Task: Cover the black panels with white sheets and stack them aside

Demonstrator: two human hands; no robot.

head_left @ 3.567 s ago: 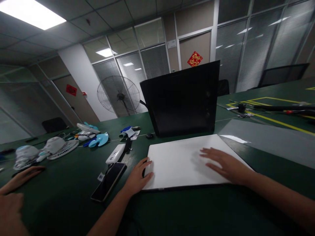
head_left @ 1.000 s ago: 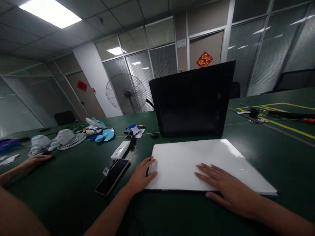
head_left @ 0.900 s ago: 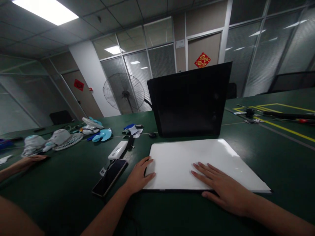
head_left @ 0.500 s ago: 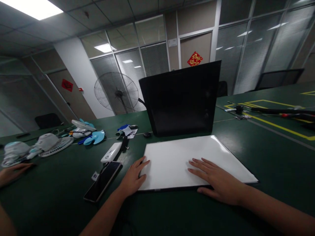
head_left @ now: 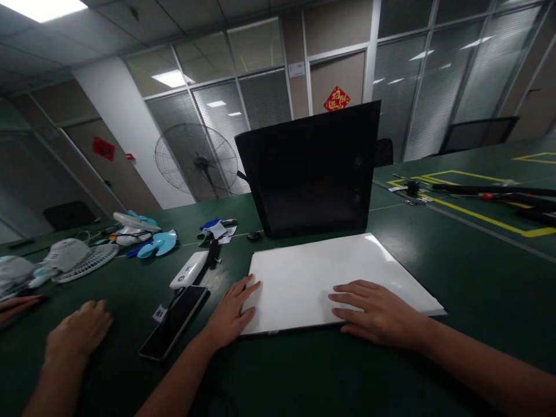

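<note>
Resting both hands on a white board (head_left: 330,272), the person is gripping nothing: both hands are open. The board is lying flat on the green table (head_left: 478,278), just in front of an upright black bag (head_left: 310,174). The left hand (head_left: 230,315) is sitting at the board's near left corner, with its fingers loosely spread, its fingertips on the edge and its heel on the table. The right hand (head_left: 377,313) is lying palm down on the near right part of the board, with its fingers stretched out and pointing left.

Judging from this, the hands are steadying or squaring the board, not lifting it, since no finger is hooking under an edge. Any lift would call for the fingertips to get beneath the near edge, because the board is lying flush with the table. Any slide would call for care on the left, where a dark phone (head_left: 174,321) and a white power bank (head_left: 189,269) are lying near the left hand.

Farther left, another person's hand (head_left: 78,333) is resting on the table, well apart from the board. Beyond it, small fan parts (head_left: 78,260) are lying scattered.
</note>
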